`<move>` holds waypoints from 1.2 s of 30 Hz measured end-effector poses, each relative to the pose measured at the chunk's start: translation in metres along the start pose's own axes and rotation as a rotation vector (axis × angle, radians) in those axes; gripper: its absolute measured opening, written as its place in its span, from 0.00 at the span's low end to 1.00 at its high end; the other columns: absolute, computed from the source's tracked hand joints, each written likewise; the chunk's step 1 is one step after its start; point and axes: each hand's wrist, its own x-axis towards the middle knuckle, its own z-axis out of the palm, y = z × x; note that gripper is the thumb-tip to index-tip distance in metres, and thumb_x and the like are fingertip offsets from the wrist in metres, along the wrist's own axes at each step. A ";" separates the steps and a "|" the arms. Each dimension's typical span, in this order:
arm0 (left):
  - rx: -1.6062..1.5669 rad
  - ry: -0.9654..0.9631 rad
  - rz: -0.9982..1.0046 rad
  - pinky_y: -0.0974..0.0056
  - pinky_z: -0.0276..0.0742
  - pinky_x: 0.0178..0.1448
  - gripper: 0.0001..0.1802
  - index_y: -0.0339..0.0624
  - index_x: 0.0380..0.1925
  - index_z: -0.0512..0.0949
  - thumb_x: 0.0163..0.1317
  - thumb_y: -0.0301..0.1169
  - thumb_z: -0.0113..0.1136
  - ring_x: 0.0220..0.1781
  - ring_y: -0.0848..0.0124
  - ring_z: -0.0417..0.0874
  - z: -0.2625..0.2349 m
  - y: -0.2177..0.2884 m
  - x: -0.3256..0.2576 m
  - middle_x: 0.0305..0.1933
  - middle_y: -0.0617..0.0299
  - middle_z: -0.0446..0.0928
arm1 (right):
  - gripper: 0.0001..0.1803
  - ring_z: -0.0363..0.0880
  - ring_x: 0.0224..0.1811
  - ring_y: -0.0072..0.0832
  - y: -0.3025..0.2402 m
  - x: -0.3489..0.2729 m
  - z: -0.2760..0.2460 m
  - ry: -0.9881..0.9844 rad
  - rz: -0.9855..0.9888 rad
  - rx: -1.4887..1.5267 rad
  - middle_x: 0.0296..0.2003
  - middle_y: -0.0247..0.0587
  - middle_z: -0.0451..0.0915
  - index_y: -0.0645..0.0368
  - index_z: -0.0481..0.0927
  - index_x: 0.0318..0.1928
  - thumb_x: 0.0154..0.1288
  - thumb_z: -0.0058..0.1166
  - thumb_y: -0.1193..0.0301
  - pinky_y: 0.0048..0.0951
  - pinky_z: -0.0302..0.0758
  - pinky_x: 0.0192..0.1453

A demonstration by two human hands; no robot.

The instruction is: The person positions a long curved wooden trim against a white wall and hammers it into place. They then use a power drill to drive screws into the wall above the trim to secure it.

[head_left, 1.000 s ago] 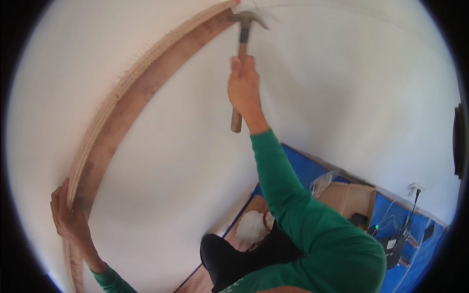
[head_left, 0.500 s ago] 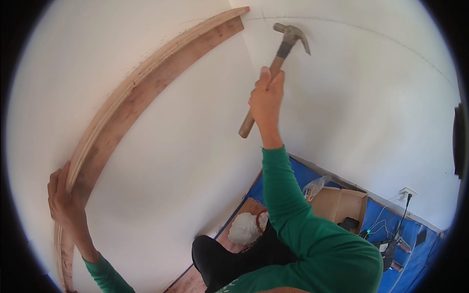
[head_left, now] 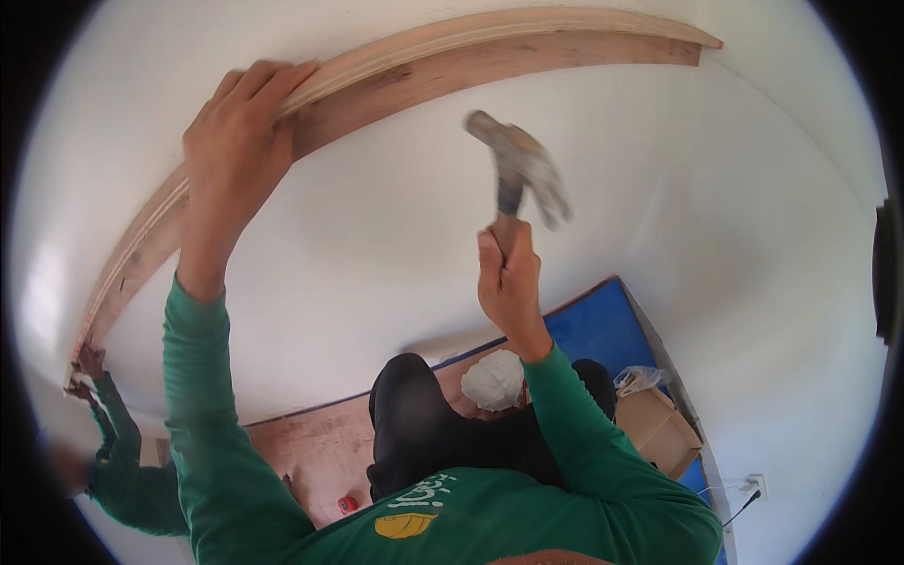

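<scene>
Left hand: the left hand is raised overhead, its fingers curled over the upper edge of the wooden board and pressing it against the white wall.
Right hand: the right hand is wrapped tight around the wooden handle of a claw hammer, held upright below the board and clear of it.
Hammer: its metal head is blurred, pointing up and to the left, apart from both the wall and the board.
Wooden board: a long strip of layered wood running high along the wall, from the far left edge up to the upper right corner of the room.
Other person: a second hand in a green sleeve holds the board's lower left end.
Below: a blue sheet covers part of the floor, with a cardboard box on it near the wall, and a white bundle near the person's knees.
</scene>
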 end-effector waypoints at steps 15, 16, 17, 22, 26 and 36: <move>0.109 -0.002 -0.056 0.58 0.88 0.56 0.34 0.59 0.61 0.88 0.57 0.14 0.61 0.55 0.65 0.88 0.002 -0.001 -0.007 0.55 0.73 0.88 | 0.13 0.67 0.19 0.21 0.015 0.073 0.000 0.292 -0.050 0.108 0.21 0.34 0.68 0.61 0.64 0.46 0.89 0.50 0.68 0.31 0.64 0.22; 0.119 -0.005 -0.067 0.57 0.88 0.57 0.34 0.59 0.61 0.89 0.57 0.14 0.61 0.55 0.65 0.88 0.002 0.000 -0.006 0.54 0.73 0.88 | 0.12 0.69 0.17 0.25 0.019 0.077 -0.001 0.268 -0.068 0.093 0.19 0.38 0.69 0.62 0.64 0.45 0.88 0.50 0.69 0.36 0.63 0.22; 0.129 -0.007 -0.079 0.57 0.88 0.57 0.34 0.59 0.62 0.89 0.57 0.14 0.61 0.54 0.66 0.88 0.003 0.001 -0.007 0.54 0.72 0.88 | 0.12 0.70 0.17 0.27 0.021 0.081 -0.002 0.254 -0.055 0.011 0.19 0.39 0.70 0.61 0.64 0.45 0.88 0.50 0.69 0.37 0.64 0.22; 0.134 0.066 -0.042 0.57 0.86 0.53 0.28 0.53 0.58 0.90 0.59 0.16 0.62 0.49 0.66 0.88 0.005 0.003 -0.007 0.47 0.70 0.87 | 0.12 0.74 0.18 0.35 -0.001 0.083 -0.013 0.197 -0.037 -0.118 0.21 0.47 0.73 0.62 0.66 0.45 0.87 0.53 0.70 0.39 0.67 0.25; 0.140 0.031 -0.074 0.57 0.87 0.56 0.31 0.56 0.60 0.90 0.58 0.15 0.63 0.51 0.67 0.88 0.004 0.004 -0.006 0.49 0.70 0.87 | 0.11 0.74 0.20 0.30 -0.032 0.066 -0.029 0.388 -0.083 0.253 0.23 0.40 0.74 0.63 0.71 0.48 0.87 0.51 0.67 0.31 0.71 0.27; 0.120 0.008 -0.102 0.57 0.88 0.58 0.33 0.55 0.60 0.90 0.56 0.12 0.62 0.51 0.67 0.88 0.003 0.005 -0.006 0.49 0.70 0.88 | 0.11 0.72 0.23 0.39 -0.038 0.071 -0.032 0.272 0.048 0.048 0.26 0.53 0.73 0.65 0.69 0.45 0.87 0.50 0.69 0.43 0.69 0.29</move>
